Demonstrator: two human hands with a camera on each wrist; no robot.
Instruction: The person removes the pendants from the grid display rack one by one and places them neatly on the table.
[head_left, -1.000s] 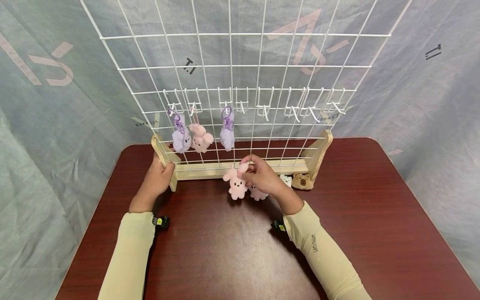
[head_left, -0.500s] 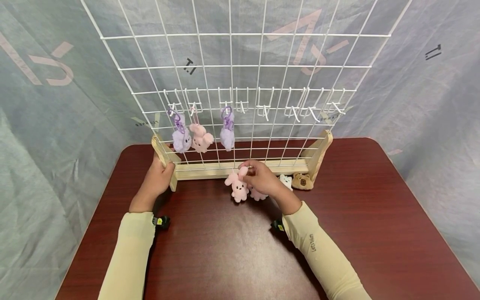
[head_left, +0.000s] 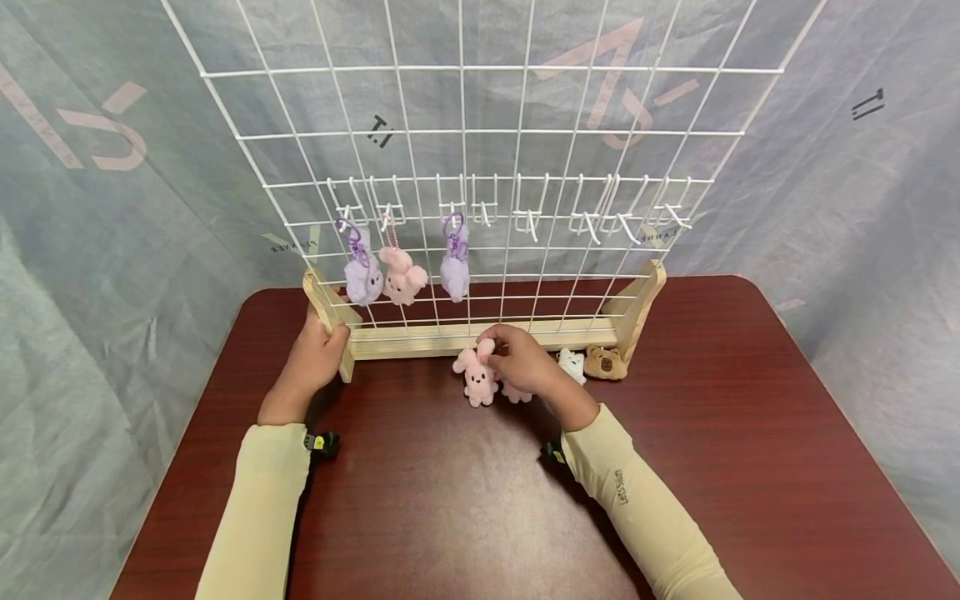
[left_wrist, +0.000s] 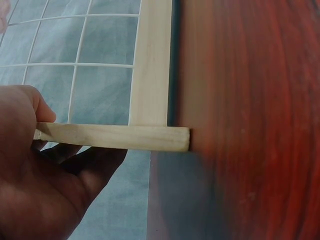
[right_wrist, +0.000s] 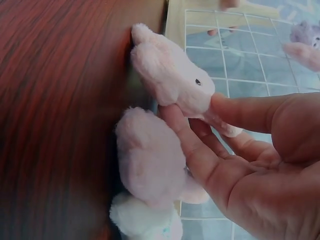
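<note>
My left hand grips the left wooden end piece of a white wire grid stand, thumb on one side and fingers behind it. With the thumb and fingers of my right hand, I pinch a pink bunny plush near its ear, in front of the stand's wooden base bar. A second pink plush is beside that hand, partly covered by it in the head view. Further right are a white plush and a brown plush, by the right end piece.
From hooks on the grid hang a purple plush, a pink bunny plush and another purple plush. Several bare hooks line the right side. Dark red table lies in front; grey cloth hangs behind.
My right hand has moved slightly down and toward me, and the pink bunny plush it pinches has come lower and a little right. The left hand keeps its place on the stand.
</note>
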